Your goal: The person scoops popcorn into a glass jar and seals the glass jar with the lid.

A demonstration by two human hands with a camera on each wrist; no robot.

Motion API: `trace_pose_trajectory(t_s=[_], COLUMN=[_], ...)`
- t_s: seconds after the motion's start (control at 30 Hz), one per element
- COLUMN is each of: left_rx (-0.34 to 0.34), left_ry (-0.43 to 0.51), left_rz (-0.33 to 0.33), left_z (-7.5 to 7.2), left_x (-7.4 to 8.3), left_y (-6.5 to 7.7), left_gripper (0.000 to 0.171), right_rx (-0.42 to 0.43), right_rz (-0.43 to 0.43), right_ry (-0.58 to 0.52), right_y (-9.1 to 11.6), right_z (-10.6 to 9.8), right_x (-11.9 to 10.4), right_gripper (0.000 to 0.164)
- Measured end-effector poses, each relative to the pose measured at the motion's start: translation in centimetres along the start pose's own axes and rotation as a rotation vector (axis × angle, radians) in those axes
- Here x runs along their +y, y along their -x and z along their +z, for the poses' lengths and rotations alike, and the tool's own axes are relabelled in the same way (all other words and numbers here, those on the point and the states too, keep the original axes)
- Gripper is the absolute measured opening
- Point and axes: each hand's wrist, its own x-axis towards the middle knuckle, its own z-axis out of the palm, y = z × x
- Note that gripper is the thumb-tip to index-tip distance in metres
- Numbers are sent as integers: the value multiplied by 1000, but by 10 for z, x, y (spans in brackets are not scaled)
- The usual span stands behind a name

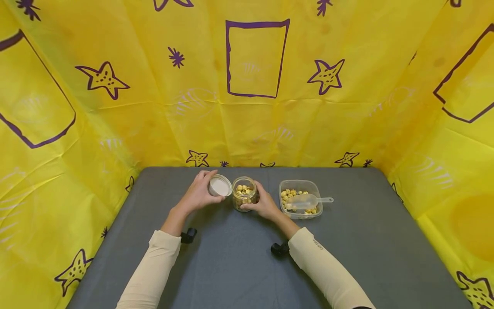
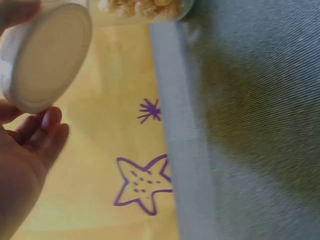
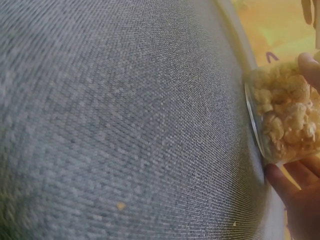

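Observation:
A glass jar (image 1: 244,201) of popcorn stands upright near the back of the table, its mouth uncovered. My right hand (image 1: 266,204) grips the jar from the right side, with the thumb across its front. In the right wrist view, popcorn (image 3: 287,112) shows through the jar's wall. Just left of the jar, my left hand (image 1: 201,189) holds a round lid (image 1: 220,186) by its rim, tilted, with its pale inner face toward the jar. The lid (image 2: 52,57) also fills the upper left of the left wrist view.
Right of the jar sits a clear plastic tub (image 1: 301,216) partly filled with popcorn. A translucent scoop (image 1: 305,201) lies across it, handle over the right rim. Small crumbs (image 3: 121,205) lie on the grey table (image 1: 231,266). Yellow patterned cloth (image 1: 254,128) hangs behind and at both sides.

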Motion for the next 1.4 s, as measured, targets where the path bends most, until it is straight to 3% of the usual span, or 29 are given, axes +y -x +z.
trace_pose_trajectory(t_s=[0.1,0.3,0.43,0.57,0.77,0.93,1.13,1.4], left_rx=[29,103,101,76,49,27,0,-61], left_ry=[102,354,489,563,594,532,322,100], left_rz=[-21,46,53,46,40,61,122,147], left_z=[5,14,18,19,19,20,22,24], left_x=[-4,-8,-7,-2,5,13,23,39], left_y=[1,-3,-7,-12,-19,-24,-31,-36], left_gripper=[90,81,78,76,75,74,74,77], right_rx=[1,7,7,3,-2,-11,-5,-14], right_rz=[2,-7,-14,-25,-23,-9,-6,-3], right_ry=[8,7,2,2,10,3,6,16], right_y=[0,1,2,2,1,0,0,0], right_z=[0,0,1,1,0,-1,-1,-1], right_x=[0,0,-2,-2,-2,-2,-2,1], right_gripper=[97,95,94,95,96,98,96,95])
